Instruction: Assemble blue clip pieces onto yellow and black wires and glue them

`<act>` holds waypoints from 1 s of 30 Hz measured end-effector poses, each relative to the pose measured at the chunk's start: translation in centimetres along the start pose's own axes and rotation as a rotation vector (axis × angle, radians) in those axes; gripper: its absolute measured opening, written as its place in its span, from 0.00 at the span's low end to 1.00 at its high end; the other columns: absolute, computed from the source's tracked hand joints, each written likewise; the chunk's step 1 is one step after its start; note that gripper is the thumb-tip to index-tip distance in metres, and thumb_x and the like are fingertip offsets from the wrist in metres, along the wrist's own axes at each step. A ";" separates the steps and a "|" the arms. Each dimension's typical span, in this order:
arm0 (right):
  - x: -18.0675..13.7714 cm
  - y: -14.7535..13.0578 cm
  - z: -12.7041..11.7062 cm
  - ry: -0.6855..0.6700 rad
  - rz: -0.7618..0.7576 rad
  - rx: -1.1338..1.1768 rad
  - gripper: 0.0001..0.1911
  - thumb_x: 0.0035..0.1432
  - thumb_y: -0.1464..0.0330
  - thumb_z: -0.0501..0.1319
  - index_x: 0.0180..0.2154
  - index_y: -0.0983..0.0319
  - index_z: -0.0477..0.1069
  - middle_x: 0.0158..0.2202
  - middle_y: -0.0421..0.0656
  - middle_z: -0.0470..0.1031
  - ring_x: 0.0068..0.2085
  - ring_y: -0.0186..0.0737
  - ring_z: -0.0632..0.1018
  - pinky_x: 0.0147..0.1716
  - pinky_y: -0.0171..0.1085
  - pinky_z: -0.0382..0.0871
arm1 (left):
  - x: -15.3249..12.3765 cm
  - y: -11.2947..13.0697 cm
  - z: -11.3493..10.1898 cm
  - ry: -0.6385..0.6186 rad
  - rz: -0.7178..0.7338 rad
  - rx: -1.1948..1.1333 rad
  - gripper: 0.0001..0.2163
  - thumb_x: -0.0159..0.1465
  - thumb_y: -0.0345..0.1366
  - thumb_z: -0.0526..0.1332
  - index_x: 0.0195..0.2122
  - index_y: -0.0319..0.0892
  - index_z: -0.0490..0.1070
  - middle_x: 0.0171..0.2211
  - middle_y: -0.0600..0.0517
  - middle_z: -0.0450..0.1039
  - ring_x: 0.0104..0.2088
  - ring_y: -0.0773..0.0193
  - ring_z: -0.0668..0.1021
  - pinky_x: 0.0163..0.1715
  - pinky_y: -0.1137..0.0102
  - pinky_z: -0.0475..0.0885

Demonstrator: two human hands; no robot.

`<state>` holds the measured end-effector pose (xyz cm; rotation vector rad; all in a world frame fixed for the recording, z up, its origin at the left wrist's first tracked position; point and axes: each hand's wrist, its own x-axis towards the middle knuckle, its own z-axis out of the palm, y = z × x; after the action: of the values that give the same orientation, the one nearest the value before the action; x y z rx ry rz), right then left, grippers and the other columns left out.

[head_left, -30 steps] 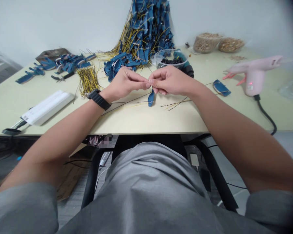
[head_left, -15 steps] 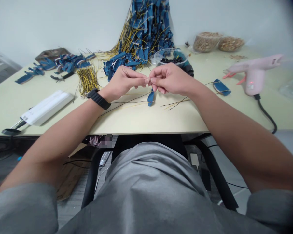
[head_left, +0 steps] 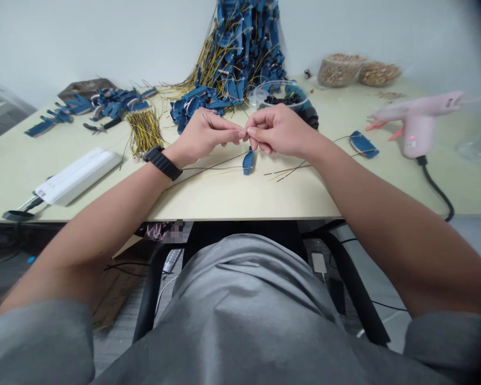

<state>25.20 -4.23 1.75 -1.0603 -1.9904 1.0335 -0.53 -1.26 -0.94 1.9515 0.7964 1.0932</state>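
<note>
**At the bench, item by item.**

My left hand (head_left: 204, 136), black watch strap (head_left: 162, 163) on the wrist: fingers pinched closed, tips meeting those of my right hand (head_left: 280, 131), also pinched, above the table. Whatever lies between the fingertips is too fine to make out.

Directly below my fingers: one blue wired piece (head_left: 247, 162), upright or hanging, I cannot tell which, its lower end near the tabletop. Thin black wires (head_left: 208, 169) run left across the table; yellow and black wire ends (head_left: 288, 172) lie to the right.

Nearby, on the cream table (head_left: 224, 208): a second blue wired piece (head_left: 363, 144) right of my right hand; a heap of blue pieces with yellow wires (head_left: 240, 53) against the wall, past my hands; a clear bowl of small black parts (head_left: 282, 93) beside the heap; two clear containers of tan granules (head_left: 339, 69); a pink hot glue gun (head_left: 417, 123); a yellow-and-black wire bundle (head_left: 144, 133); pliers (head_left: 102, 126); a long white box (head_left: 76, 177).
</note>
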 end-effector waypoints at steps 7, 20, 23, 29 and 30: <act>0.1 0.2 0.0 0.015 -0.008 -0.081 0.19 0.83 0.72 0.76 0.34 0.54 0.81 0.29 0.38 0.84 0.25 0.36 0.72 0.28 0.40 0.66 | -0.1 0.0 0.0 0.018 -0.040 0.019 0.06 0.68 0.41 0.88 0.37 0.47 0.99 0.33 0.47 0.92 0.31 0.63 0.80 0.34 0.67 0.72; 0.1 0.4 -0.2 0.031 -0.039 -0.227 0.15 0.80 0.63 0.77 0.36 0.53 0.81 0.30 0.41 0.85 0.30 0.44 0.81 0.35 0.45 0.76 | -0.3 0.4 0.0 0.001 -0.031 0.017 0.06 0.71 0.39 0.86 0.37 0.48 0.99 0.32 0.48 0.90 0.31 0.63 0.78 0.33 0.66 0.70; 0.0 0.4 -0.1 0.056 -0.078 -0.332 0.14 0.78 0.62 0.77 0.35 0.53 0.82 0.30 0.42 0.86 0.34 0.48 0.85 0.39 0.46 0.78 | -0.2 0.5 0.2 0.007 -0.062 0.027 0.07 0.72 0.37 0.86 0.35 0.45 0.97 0.32 0.48 0.90 0.31 0.64 0.79 0.34 0.67 0.72; -0.4 -0.4 0.0 0.066 -0.087 -0.460 0.10 0.76 0.63 0.75 0.37 0.53 0.87 0.31 0.43 0.88 0.39 0.53 0.89 0.41 0.47 0.80 | -0.1 0.4 0.3 0.003 -0.098 -0.001 0.05 0.72 0.33 0.84 0.37 0.43 0.97 0.32 0.49 0.89 0.31 0.65 0.80 0.33 0.70 0.74; -0.5 -0.6 0.0 0.066 -0.079 -0.473 0.09 0.75 0.63 0.75 0.37 0.52 0.88 0.31 0.43 0.88 0.39 0.53 0.89 0.41 0.47 0.80 | -0.1 0.3 0.3 -0.001 -0.099 -0.006 0.05 0.72 0.33 0.84 0.37 0.43 0.97 0.32 0.49 0.89 0.31 0.65 0.80 0.33 0.70 0.74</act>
<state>25.21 -4.92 2.11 -1.2230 -2.2591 0.4842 -0.28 -1.56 -0.82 1.8868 0.8794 1.0342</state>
